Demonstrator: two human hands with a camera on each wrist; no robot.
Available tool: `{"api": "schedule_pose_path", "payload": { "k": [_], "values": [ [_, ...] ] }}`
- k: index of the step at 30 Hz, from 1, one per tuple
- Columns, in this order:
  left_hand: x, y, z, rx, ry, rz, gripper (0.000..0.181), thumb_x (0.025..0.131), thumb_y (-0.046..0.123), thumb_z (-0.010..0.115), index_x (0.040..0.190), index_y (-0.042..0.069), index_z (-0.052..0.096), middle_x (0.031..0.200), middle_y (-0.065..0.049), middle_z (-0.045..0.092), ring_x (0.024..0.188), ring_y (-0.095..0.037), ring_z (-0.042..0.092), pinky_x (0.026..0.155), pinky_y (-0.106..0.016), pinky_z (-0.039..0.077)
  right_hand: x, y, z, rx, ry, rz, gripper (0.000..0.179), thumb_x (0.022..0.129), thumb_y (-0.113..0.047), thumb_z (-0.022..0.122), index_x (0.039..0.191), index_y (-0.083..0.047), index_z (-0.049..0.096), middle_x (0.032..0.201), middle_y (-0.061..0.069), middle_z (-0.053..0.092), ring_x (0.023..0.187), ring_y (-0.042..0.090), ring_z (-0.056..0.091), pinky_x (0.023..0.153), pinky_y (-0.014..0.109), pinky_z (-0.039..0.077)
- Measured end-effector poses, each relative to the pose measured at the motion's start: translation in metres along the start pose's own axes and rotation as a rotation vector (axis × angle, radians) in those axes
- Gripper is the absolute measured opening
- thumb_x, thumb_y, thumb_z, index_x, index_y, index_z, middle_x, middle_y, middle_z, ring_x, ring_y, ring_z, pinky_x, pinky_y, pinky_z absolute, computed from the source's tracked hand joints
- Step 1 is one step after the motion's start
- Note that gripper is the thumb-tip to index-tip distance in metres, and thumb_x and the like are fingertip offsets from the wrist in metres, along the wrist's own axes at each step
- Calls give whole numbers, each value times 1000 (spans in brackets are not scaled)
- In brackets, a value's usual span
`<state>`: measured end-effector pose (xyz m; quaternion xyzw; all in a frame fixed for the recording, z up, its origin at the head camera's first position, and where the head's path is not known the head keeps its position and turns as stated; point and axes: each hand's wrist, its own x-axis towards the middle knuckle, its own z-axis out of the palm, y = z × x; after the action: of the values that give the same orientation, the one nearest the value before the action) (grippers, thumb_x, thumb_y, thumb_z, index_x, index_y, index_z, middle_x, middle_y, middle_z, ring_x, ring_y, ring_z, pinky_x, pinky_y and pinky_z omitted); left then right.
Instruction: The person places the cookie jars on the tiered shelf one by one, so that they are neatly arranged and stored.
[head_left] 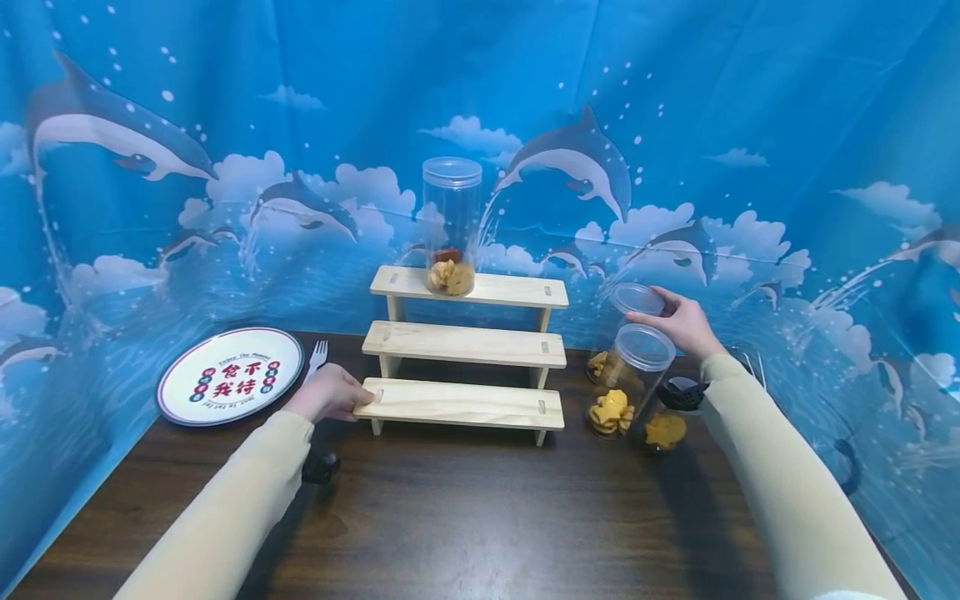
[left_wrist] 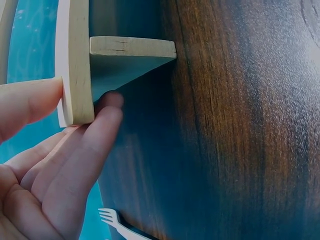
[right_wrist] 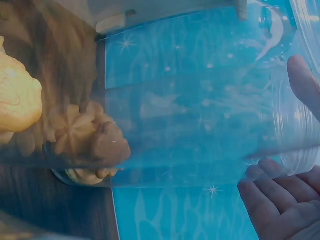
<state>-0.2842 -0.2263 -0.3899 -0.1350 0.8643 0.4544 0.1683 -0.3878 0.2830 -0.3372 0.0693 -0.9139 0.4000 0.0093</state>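
My left hand [head_left: 330, 393] pinches the left end of the lowest step of a pale wooden three-step display stand [head_left: 461, 403]. In the left wrist view, the thumb lies on the plank's top [left_wrist: 75, 65] and the fingers reach under it. At the right, my right hand [head_left: 684, 323] grips the rim of a tall clear cookie jar [head_left: 637, 298] by its lid, thumb on one side and fingers on the other. Flower-shaped cookies [right_wrist: 82, 137] lie at its bottom. Just in front of it stands another clear lidded jar [head_left: 647, 347] with yellowish cookies [head_left: 612, 411].
A similar tall jar [head_left: 452, 217] with cookies stands on the top step. Left of the stand lie a round plate [head_left: 229, 375] with red lettering and a white fork [head_left: 318, 357]. More cookies [head_left: 665, 431] show by the right wrist. A dolphin-print curtain [head_left: 315, 100] hangs behind the dark table [head_left: 450, 525].
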Motion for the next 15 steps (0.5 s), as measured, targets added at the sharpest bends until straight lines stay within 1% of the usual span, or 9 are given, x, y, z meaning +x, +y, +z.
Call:
{"api": "schedule_pose_path", "payload": {
  "k": [4,6,8,10,13,15],
  "values": [
    [0,2,0,-12,-13,5,33,86,5,65,108,-18,59,77,-10,61,66,-16,61,64,-28,58,-11,0,-8,-7,32,22,98,80,-58,65,151,-8,19,148,26,31,130,42,38,101,58,39],
    [1,2,0,-17,-17,2,33,86,5,66,108,-18,58,78,-11,61,67,-16,61,64,-28,58,-15,-1,-12,-2,57,17,97,81,-58,64,151,-9,19,147,27,31,129,41,38,100,58,39],
    [3,1,-2,-25,-19,-5,33,86,5,66,108,-18,58,79,-13,62,67,-17,62,64,-29,58,-17,-3,-15,3,90,7,95,82,-58,63,151,-10,20,142,27,37,122,40,41,94,57,42],
    [5,0,-4,-30,-28,-7,33,85,4,67,107,-18,58,79,-14,64,67,-17,63,64,-29,58,-18,-5,-17,18,128,-5,93,82,-57,63,151,-10,21,138,26,40,116,37,42,91,55,42],
    [6,-1,-6,-39,-42,-11,33,84,4,68,105,-19,59,77,-14,64,66,-17,63,64,-29,59,-20,-9,-19,42,173,-2,94,81,-58,64,151,-12,21,133,23,42,110,33,41,91,54,42],
    [5,-1,-6,-33,-44,-13,33,84,5,68,106,-19,59,76,-14,64,66,-17,63,64,-29,58,-20,-13,-21,60,197,2,95,80,-59,64,152,-14,21,133,22,42,111,33,41,95,55,40]
  ]
}}
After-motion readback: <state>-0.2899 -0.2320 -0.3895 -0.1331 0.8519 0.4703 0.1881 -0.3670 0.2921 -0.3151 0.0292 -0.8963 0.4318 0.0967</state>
